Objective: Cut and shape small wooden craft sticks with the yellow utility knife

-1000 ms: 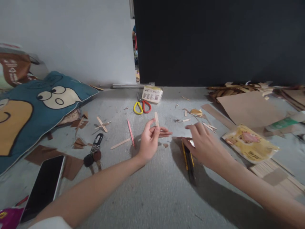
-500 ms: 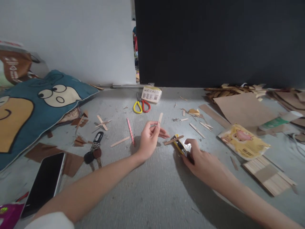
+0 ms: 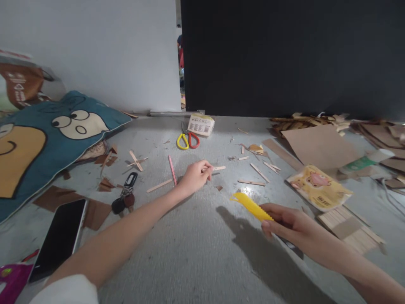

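Pinching a wooden stick [image 3: 219, 168] is the left hand [image 3: 194, 176], fingers curled; toward four o'clock, the right hand [image 3: 292, 223] is clasping a yellow cutter [image 3: 252, 206].

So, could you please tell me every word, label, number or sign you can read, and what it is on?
No text reads clearly.
Yellow packet: dark characters, too blurred.
White packet: printing, too small.
Brown bag: white marks, too blurred.
Green-and-white tube: faint marks, too blurred.
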The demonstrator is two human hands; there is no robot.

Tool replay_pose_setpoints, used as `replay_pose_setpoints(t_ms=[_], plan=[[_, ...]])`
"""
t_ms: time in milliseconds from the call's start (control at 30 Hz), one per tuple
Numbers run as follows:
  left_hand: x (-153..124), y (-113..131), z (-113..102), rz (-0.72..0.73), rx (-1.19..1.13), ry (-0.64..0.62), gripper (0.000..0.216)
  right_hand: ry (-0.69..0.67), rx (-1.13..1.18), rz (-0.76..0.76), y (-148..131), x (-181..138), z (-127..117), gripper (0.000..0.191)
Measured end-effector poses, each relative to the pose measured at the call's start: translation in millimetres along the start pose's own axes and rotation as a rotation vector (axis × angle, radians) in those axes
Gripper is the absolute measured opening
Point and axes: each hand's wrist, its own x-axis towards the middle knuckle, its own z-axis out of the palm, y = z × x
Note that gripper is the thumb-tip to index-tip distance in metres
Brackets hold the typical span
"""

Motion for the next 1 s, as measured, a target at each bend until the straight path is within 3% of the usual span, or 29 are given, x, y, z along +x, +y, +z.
replay_pose_setpoints(t_ms=[233, 367, 533, 633, 800, 900, 1000], plan=[[-0.6, 2.3, -3.0, 0.111, 0.196, 0.009, 0.016, 0.102, 0.295, -0.092, -8.4, 15.7, -3.3, 0.042], [-4.1, 3.0, -2.5, 0.124, 0.306, -0.060, 0.018, 0.186, 0.380, -0.249, -7.0, 49.2, -1.2, 0.037], [-6.5, -1.9, -1.6, 0.150, 0.379, -0.069, 0.018, 0.354, 0.501, -0.338, 3.5, 94.3, 5.9, 0.051], [-7.0, -5.5, -1.3, 0.172, 0.405, -0.070, 0.017, 0.421, 0.512, -0.339, 9.4, 107.8, 10.5, 0.047], [-8.0, -6.7, -0.4, 0.196, 0.468, -0.099, 0.022, 0.532, 0.335, -0.535, 21.5, 107.7, 14.5, 0.027], [-8.2, -4.4, -0.6, 0.203, 0.481, -0.118, 0.023, 0.570, 0.280, -0.523, 28.4, 105.3, 16.1, 0.031], [-8.3, -1.9, -1.1, 0.200, 0.478, -0.133, 0.027, 0.521, 0.280, -0.530, 29.9, 105.7, 18.3, 0.034]])
